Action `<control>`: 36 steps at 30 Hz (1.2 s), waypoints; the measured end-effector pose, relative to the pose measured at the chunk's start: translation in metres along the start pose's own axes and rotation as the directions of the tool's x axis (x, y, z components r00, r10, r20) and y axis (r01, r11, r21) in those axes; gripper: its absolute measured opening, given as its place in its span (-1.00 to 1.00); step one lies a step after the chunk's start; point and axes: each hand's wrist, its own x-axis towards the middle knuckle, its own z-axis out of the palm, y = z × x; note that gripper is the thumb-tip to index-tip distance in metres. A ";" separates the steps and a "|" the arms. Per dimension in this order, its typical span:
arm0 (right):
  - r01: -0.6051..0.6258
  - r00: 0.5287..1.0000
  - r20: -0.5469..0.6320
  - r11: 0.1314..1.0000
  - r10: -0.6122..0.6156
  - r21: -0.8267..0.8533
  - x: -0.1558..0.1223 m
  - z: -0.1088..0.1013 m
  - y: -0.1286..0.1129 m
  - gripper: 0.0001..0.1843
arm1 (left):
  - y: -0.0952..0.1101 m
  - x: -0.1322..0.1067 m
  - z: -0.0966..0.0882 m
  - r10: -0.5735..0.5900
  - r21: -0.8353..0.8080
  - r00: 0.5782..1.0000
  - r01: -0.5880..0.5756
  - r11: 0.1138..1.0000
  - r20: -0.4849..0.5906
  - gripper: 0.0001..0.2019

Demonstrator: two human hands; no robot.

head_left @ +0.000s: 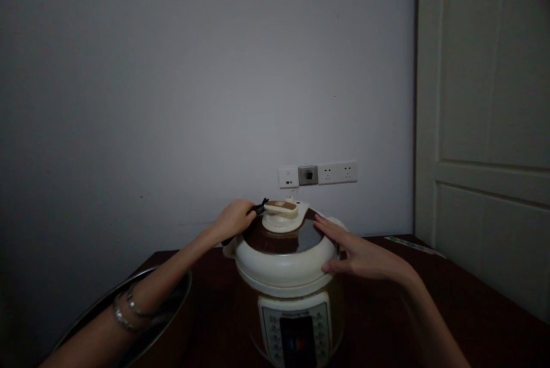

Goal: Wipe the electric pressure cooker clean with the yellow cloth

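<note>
A: Pressure cooker status, head view?

B: Lid on, cooker on dark wood table. Left hand closed on black lid handle. Right hand open, flat against lid edge. Nothing lifted yet.

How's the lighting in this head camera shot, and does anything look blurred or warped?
Head view: dim overall, with dark corners and a paler patch on the wall; the electric pressure cooker's pale rim looks soft, without harsh glare; the right forearm looks blurred; wide-angle distortion seems to stretch the arms.
</note>
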 end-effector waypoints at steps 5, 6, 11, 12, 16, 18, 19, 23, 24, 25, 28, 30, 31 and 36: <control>-0.011 1.000 -0.001 1.000 0.011 -0.008 0.000 0.001 0.001 0.02 | 0.020 -0.005 0.020 0.062 0.031 0.998 -0.061 0.998 -0.024 -0.70; -0.012 1.000 -0.001 1.000 0.012 -0.010 -0.001 0.001 0.001 0.03 | 0.023 -0.008 0.020 0.044 0.048 0.999 -0.043 0.998 -0.023 -0.71; -0.004 1.000 0.006 1.000 0.004 -0.019 -0.001 0.000 -0.001 0.04 | 0.042 -0.022 0.012 -0.003 0.134 0.999 0.008 0.991 -0.037 -0.74; 0.001 1.000 0.007 1.000 -0.001 -0.015 -0.001 0.000 -0.002 0.04 | 0.047 -0.024 0.011 -0.002 0.142 0.999 0.007 0.990 -0.034 -0.74; 0.022 1.000 0.000 1.000 -0.022 0.004 0.000 0.000 0.000 0.02 | 0.058 -0.029 0.011 0.034 0.141 0.999 -0.030 0.990 -0.029 -0.73; 0.031 0.999 -0.007 0.999 -0.031 0.007 0.000 0.001 0.002 0.01 | 0.058 -0.034 0.009 0.061 0.103 0.997 -0.056 0.993 -0.039 -0.74; 0.032 0.999 -0.006 0.999 -0.032 0.007 0.000 0.001 0.002 0.01 | 0.057 -0.037 0.007 0.079 0.072 0.996 -0.076 0.995 -0.038 -0.75; 0.026 1.000 0.008 1.000 -0.026 0.007 -0.001 0.001 0.002 0.01 | 0.043 -0.047 -0.013 0.117 -0.038 0.993 -0.117 0.992 -0.013 -0.71; 0.022 1.000 0.008 1.000 -0.022 0.005 -0.001 0.000 0.002 0.01 | 0.036 -0.047 -0.018 0.086 -0.035 0.996 -0.087 0.996 -0.024 -0.70; 0.019 1.000 0.006 1.000 -0.019 0.004 -0.001 0.000 0.002 0.01 | 0.029 -0.045 -0.022 0.037 -0.014 0.998 -0.038 0.999 -0.055 -0.70; 0.020 1.000 0.001 1.000 -0.020 0.007 -0.002 0.000 0.002 0.00 | 0.011 -0.031 -0.022 -0.107 0.080 0.987 0.118 0.990 -0.123 -0.71; 0.027 1.000 -0.003 1.000 -0.027 0.010 -0.001 0.001 0.004 -0.01 | 0.008 -0.021 -0.010 -0.102 0.080 0.992 0.108 0.991 -0.077 -0.73; 0.030 1.000 -0.003 1.000 -0.030 0.010 -0.001 0.002 0.005 -0.01 | 0.009 -0.018 -0.003 -0.080 0.066 0.996 0.083 0.994 -0.039 -0.74; 0.025 1.000 0.001 1.000 -0.025 0.001 -0.001 0.003 0.007 0.02 | 0.035 -0.016 0.020 -0.024 0.107 1.000 0.026 0.994 -0.017 -0.73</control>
